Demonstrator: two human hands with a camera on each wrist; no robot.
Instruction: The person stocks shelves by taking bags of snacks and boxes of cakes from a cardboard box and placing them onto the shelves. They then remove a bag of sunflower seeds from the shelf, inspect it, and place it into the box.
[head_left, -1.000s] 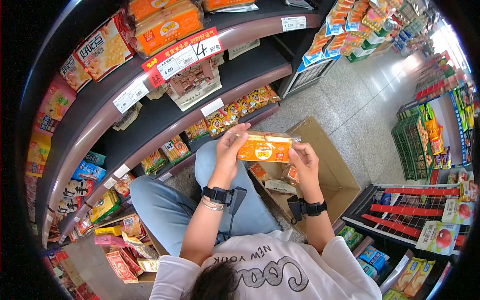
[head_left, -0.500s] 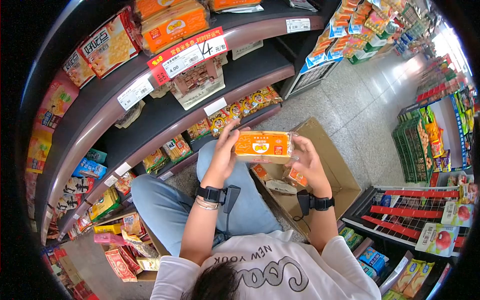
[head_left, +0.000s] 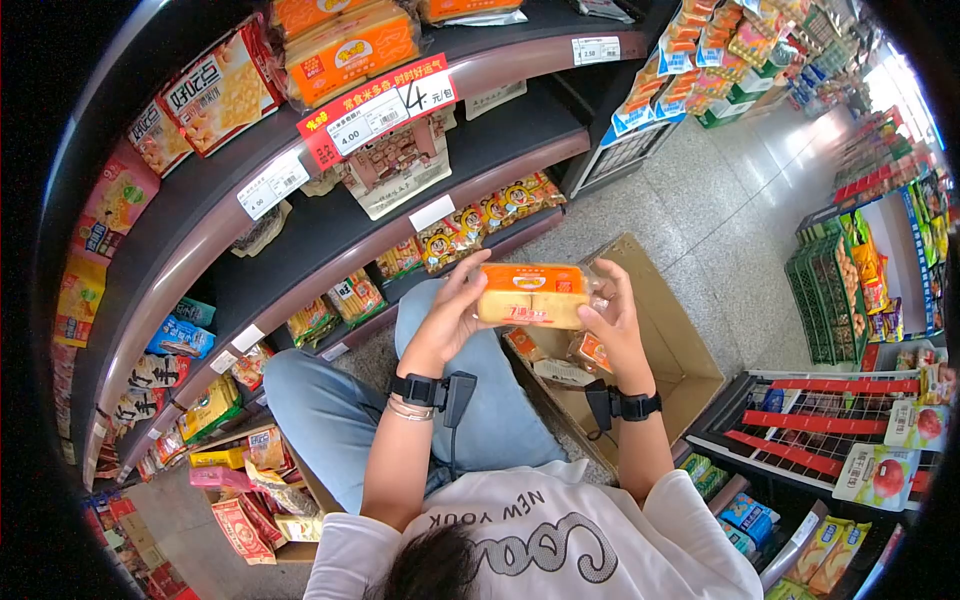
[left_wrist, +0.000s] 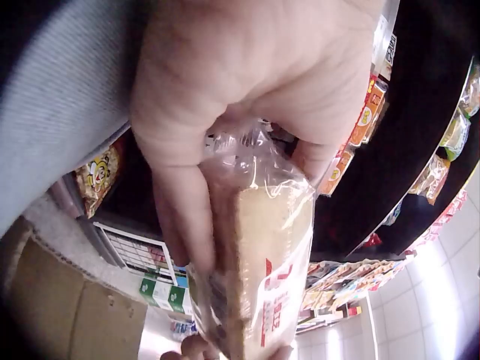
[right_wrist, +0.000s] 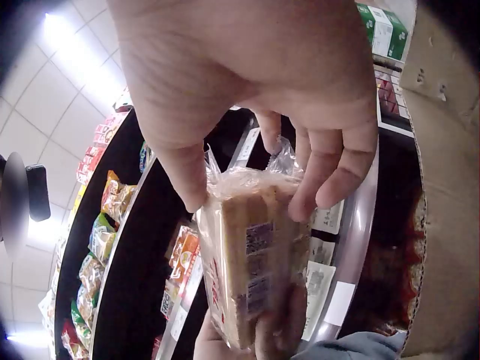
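Note:
Over the lap in the head view, a clear-wrapped snack pack (head_left: 533,297) with an orange label is held level between both hands. Its pale long side, printed in red, faces the person. The left hand (head_left: 446,315) grips its left end, thumb on the near side. At the opposite end, the right hand (head_left: 620,325) holds on with thumb and fingers. In the left wrist view the crimped wrapper end of the pack (left_wrist: 274,255) lies between thumb and fingers. Dark printed codes show on another face of the pack (right_wrist: 244,262) in the right wrist view.
An open cardboard box (head_left: 665,350) with several packs inside stands beside the right knee. Curved shelves (head_left: 500,135) of snacks run along the left, with a red price sign (head_left: 375,110). Another box of snacks (head_left: 265,500) sits at lower left, and a wire rack (head_left: 820,425) at right.
The orange face, turned up toward the camera before, has rolled away, bringing the pale printed side into view. The right hand's fingers have shifted around its end; both hands still hold the pack.

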